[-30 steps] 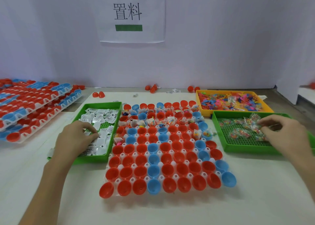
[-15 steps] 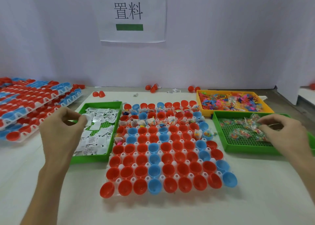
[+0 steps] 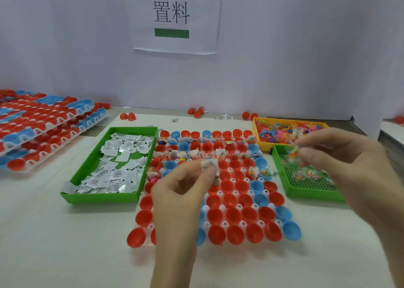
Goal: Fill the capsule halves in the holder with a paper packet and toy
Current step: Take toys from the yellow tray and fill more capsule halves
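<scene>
Paper packet [image 3: 209, 164], small, white and printed, edges blurred so no telling its long axis, pinched between thumb and fingertips of left hand [image 3: 185, 185], raised over the middle rows of the white holder [image 3: 225, 224]. Empty red capsule half [image 3: 229, 186] just right of and below those fingertips; more empty red and blue cups beneath the wrist and nearer the body, filled rows beyond the fingertips. Probably a short drop down and rightward for the packet. Right hand [image 3: 349, 167] clamped on a small clear toy bag [image 3: 294, 154] of coloured bits, blurred, held up over the far-left corner of the green toy tray [image 3: 306, 195], off the holder's right edge and so farther from the open cups than the left hand. Green packet tray [image 3: 98, 197] well left of the left hand, on the desk.
</scene>
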`<state>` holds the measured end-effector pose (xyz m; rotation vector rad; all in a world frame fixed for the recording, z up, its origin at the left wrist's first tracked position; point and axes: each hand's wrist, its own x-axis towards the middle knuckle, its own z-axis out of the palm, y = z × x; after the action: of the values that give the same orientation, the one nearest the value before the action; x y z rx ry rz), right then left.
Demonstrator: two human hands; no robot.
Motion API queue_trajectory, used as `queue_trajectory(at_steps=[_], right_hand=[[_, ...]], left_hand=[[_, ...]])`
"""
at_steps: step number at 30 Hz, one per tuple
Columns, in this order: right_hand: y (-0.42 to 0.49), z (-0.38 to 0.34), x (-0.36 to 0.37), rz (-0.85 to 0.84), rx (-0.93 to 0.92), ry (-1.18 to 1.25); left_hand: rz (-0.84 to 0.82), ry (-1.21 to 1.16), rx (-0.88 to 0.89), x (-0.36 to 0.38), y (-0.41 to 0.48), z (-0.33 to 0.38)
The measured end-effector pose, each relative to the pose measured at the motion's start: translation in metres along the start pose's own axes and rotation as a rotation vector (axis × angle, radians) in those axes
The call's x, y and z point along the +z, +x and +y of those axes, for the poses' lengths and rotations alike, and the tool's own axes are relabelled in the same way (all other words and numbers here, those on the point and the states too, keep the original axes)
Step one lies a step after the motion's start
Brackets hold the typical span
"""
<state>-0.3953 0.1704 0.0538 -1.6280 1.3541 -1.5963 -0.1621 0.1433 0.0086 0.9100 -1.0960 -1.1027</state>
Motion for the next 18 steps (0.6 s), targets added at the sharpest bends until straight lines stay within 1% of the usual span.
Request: queue_trajectory(at_steps=[2, 4, 8, 11, 13, 15, 18], right_hand=[[-0.007, -0.017, 0.026, -0.115, -0.034, 0.06], [-0.012, -0.022, 0.046, -0.176, -0.053, 0.053], [-0.017, -0.013, 0.061, -0.1, -0.017, -0.028], [-0.018, -0.007, 0.061, -0.066, -0.027, -0.112], [-0.019, -0.004, 0.061, -0.046, -0.043, -0.168], [-0.019, -0.002, 0.063, -0.023, -0.055, -0.203], [-0.018, 0.0, 0.065, -0.016, -0.048, -0.21]], left_hand=[[-0.065, -0.045, -0.025, 0.013, -0.006, 0.0], [-0.1, -0.089, -0.026, 0.021, -0.012, 0.0], [-0.167, -0.112, -0.048, 0.023, -0.016, 0.002], [-0.333, -0.093, -0.112, 0.016, -0.013, 0.003], [-0.405, -0.09, -0.139, 0.012, -0.012, 0.002], [-0.397, -0.123, -0.166, 0.012, -0.011, 0.001], [-0.299, -0.173, -0.172, 0.013, -0.009, -0.002]])
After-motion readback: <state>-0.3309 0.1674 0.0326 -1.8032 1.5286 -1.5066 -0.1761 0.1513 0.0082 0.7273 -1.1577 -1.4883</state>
